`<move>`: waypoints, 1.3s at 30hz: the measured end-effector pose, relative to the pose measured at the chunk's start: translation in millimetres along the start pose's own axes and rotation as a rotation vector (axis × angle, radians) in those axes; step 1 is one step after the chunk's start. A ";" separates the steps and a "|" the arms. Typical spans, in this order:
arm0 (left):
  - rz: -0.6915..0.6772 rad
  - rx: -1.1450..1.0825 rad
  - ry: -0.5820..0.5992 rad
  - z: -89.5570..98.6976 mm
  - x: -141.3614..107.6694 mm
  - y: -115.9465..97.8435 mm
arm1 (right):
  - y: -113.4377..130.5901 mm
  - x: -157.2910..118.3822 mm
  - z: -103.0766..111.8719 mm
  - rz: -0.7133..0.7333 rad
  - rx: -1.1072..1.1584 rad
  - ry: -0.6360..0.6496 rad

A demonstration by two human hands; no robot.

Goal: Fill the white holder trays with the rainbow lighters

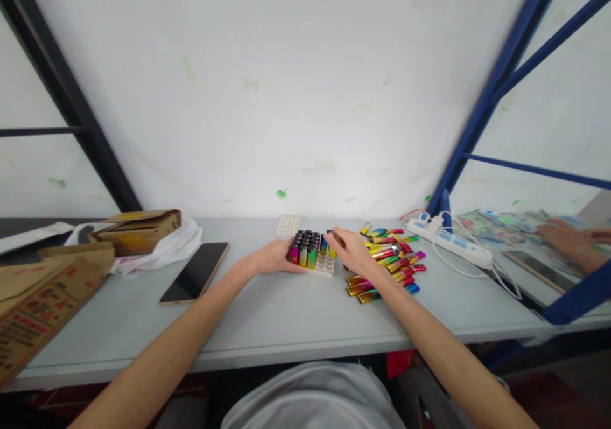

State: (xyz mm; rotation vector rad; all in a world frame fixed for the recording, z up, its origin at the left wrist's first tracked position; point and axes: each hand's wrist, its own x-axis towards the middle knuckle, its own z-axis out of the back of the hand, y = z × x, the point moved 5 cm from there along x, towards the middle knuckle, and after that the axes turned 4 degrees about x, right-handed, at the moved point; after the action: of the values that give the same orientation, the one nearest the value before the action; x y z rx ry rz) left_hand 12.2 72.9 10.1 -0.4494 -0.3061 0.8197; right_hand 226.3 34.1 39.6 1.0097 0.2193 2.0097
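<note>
A white tray [325,267] with rows of holes holds several shiny multicoloured lighters [308,251] upright, black tops up, mostly toward its left side. My left hand [277,257] is closed around the left side of the tray and its lighters, thumb along the near edge. Over the tray's right part, my right hand [352,249] pinches a single lighter [331,244] by its black top; its lower end is at the holes. Whether it sits fully in a hole I cannot tell. Beside my right forearm lies a loose pile of metallic lighters [389,260], partly hidden by the arm.
A second white holed tray [288,225] lies near the wall. A phone [195,273], a cardboard box [143,232] and a larger carton [52,295] are left. A power strip [449,243] with cables stands right, near a blue frame [491,91]. Beyond it show another person's hands [568,241].
</note>
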 end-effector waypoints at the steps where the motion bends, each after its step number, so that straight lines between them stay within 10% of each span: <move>1: 0.000 0.001 0.002 0.1 -0.3 -0.4 | -1.2 -0.3 -1.6 -0.013 0.007 0.036; 39: 0.006 0.011 0.023 1.0 -1.5 -5.7 | -7.9 -2.2 -9.0 -0.070 0.188 0.176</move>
State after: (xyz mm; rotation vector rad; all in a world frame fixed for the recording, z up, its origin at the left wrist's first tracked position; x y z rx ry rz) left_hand 14.4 68.6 13.7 -0.4489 -0.2792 0.8209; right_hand 225.3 39.1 28.5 0.9259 0.5393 2.0428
